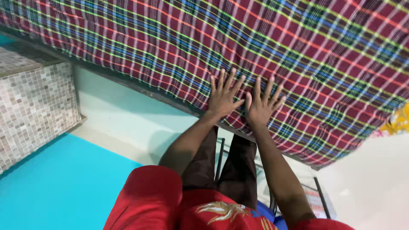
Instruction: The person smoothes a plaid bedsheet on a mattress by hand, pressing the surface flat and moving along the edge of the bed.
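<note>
A maroon plaid cloth with blue, green and orange lines covers a flat raised surface across the top of the view. My left hand lies flat on the cloth near its front edge, fingers spread. Right beside it, my right hand also presses flat on the cloth with fingers apart. The two thumbs nearly touch. Neither hand holds anything. Below the hands I see my dark trousers and red shirt.
A mosaic-tiled block stands at the left. The floor is pale with a turquoise area. A dark metal frame shows under the cloth's edge at lower right. Something yellow sits at the right edge.
</note>
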